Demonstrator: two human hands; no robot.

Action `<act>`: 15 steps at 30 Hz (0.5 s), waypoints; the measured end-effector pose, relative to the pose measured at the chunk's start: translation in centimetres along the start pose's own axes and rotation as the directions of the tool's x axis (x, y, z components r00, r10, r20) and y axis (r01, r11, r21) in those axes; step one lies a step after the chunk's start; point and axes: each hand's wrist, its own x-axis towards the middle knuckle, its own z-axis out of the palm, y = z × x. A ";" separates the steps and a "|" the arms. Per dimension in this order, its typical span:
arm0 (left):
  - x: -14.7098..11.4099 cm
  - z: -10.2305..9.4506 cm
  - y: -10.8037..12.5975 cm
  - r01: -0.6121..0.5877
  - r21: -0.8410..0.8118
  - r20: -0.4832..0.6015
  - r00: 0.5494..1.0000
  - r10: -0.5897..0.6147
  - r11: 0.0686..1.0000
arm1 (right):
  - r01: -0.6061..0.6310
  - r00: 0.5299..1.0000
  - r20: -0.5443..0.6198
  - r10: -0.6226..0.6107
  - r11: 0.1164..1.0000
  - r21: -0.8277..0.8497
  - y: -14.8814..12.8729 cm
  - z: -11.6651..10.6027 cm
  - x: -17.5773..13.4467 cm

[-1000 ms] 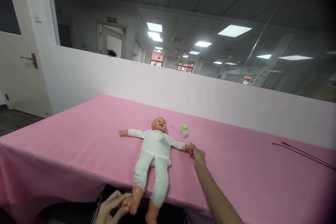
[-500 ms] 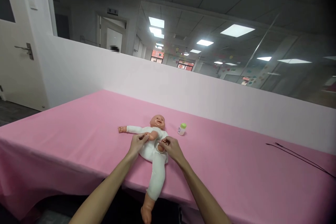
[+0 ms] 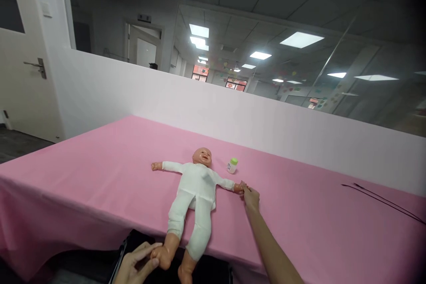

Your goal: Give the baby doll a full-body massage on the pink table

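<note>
A baby doll (image 3: 199,182) in a white long-sleeved suit lies on its back on the pink tablecloth (image 3: 109,164), its head toward the wall. Both its legs stretch toward me, and the bare feet hang past the table's front edge. My left hand (image 3: 136,264) is closed on the doll's foot at the left, pinching it between thumb and fingers. Out to the right, my right hand (image 3: 250,195) grips the doll's small hand and holds that arm extended. The doll's other arm lies spread to the left, untouched.
A small clear jar with a green lid (image 3: 232,165) stands beyond the doll's outstretched right-side arm. Thin dark cords (image 3: 382,202) lie at the table's right. Behind the table runs a white low wall (image 3: 233,115) with glass above. A door (image 3: 26,62) is at the left.
Earlier, both my hands were together over the doll's torso, with one leg folded up. Now that leg is extended down toward me, and the right-side arm is drawn out to the right.
</note>
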 end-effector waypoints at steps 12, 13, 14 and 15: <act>14.8 3.5 9.1 -0.151 -0.254 -0.131 0.984 0.121 0.955 | 0.483 0.715 0.527 -0.459 0.870 0.101 -11.4 3.7 -9.3; 16.4 4.3 8.9 -0.146 -0.282 -0.145 0.983 0.108 0.948 | 0.552 0.659 0.575 -0.485 0.831 0.067 -11.2 4.4 -10.3; 17.5 5.0 8.7 -0.146 -0.303 -0.155 0.983 0.103 0.942 | 0.610 0.620 0.601 -0.504 0.792 0.035 -10.8 5.0 -11.1; 18.3 5.5 8.4 -0.150 -0.323 -0.161 0.982 0.102 0.934 | 0.648 0.602 0.607 -0.519 0.761 0.009 -10.6 5.4 -11.6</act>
